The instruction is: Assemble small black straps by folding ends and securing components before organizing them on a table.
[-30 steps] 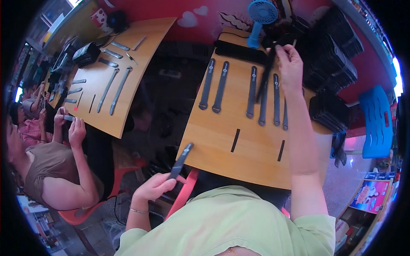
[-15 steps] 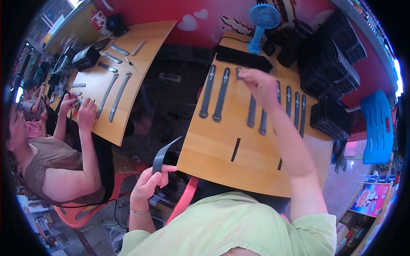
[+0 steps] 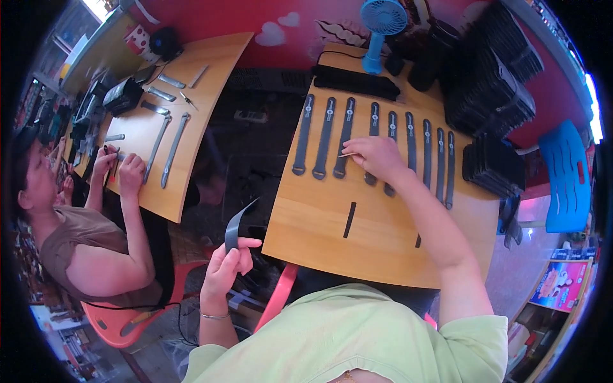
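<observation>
My left hand (image 3: 223,271) is closed round a dark grey strap (image 3: 233,226), held off the table's left edge with its free end curving up. On the table, several grey straps (image 3: 304,137) lie side by side, most with a small pale mark near the far end and a loop at the near end. My right hand (image 3: 377,156) is over the middle of this row, thumb and finger pinched on a thin pale strip (image 3: 345,155). Its tip is beside the third strap from the left (image 3: 348,124). My hand covers part of the strap to its right.
A short black strip (image 3: 350,220) lies nearer me. At the back are a black pouch (image 3: 356,84), a blue fan (image 3: 375,45) and tall black stacks (image 3: 488,89). A blue chair (image 3: 565,179) stands at the right. A co-worker sits at the left table (image 3: 214,76) with similar straps.
My right hand has come nearer me from the row's far end. The third strap now lies flat, where earlier only a short piece showed at my fingertips. My left hand still holds its strap.
</observation>
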`<state>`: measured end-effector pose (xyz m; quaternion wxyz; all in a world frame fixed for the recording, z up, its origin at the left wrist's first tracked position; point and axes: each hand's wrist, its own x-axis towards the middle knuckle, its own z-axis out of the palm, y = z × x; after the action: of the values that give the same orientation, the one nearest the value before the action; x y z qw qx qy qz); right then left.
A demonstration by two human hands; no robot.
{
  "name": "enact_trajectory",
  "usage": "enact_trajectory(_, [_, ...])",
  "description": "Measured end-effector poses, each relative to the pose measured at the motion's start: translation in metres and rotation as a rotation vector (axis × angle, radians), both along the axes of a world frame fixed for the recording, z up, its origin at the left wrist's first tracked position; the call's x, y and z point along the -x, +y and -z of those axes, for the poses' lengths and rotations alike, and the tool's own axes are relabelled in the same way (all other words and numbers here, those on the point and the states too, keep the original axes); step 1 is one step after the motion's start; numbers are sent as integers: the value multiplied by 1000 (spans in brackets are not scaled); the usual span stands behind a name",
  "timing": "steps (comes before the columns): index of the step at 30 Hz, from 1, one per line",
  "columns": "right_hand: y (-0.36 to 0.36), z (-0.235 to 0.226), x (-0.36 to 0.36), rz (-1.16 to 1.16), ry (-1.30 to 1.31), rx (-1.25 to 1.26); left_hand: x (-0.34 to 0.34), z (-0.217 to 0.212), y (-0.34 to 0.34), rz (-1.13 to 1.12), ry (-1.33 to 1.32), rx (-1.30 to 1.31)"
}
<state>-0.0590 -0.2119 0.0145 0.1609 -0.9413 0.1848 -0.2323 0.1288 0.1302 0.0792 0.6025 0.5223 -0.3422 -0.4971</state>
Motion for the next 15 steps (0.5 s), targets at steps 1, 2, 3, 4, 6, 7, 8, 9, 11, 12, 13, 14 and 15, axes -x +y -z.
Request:
enact_trajectory(1, [1,-4,1,-4,6,9,0,0,-2,11,-5,-1])
enact_trajectory(2, [2,-8,4,-5,13,16,1,-1,-4,22,-6,-3])
enact_trajectory(3, [5,-12,7,10,12,14,3,-2,-6,-4,-47,-4])
enact_trajectory(4, [13,-26,10,49,-42,-43,3,-2,-9,-28,-87,-4])
enact_trajectory(6, [31,-65,28,102,-105,-87,6,-8,-5,-33,-41,57])
enact_trajectory(7, [40,-81,38,191,-147,-127,8,-9,-4,-55,10,104])
enact_trajectory(8, [48,-91,49,283,-186,-165,9,-9,-6,-57,24,108])
enact_trajectory(9, [52,-92,65,367,-228,-193,10,-8,-9,-37,27,104])
enact_trajectory(11, [53,-82,111,574,-311,-180,15,-10,-16,-1,103,130])
enact_trajectory(12, [51,-67,133,687,-352,-141,21,-16,-22,-5,96,127])
enact_trajectory(13, [53,-58,160,776,-309,-135,24,-20,-27,17,103,123])
enact_trajectory(14, [55,-45,184,859,-268,-134,28,-22,-31,70,-40,101])
enact_trajectory(15, [56,-32,206,873,-268,-137,31,-28,-36,117,-186,80])
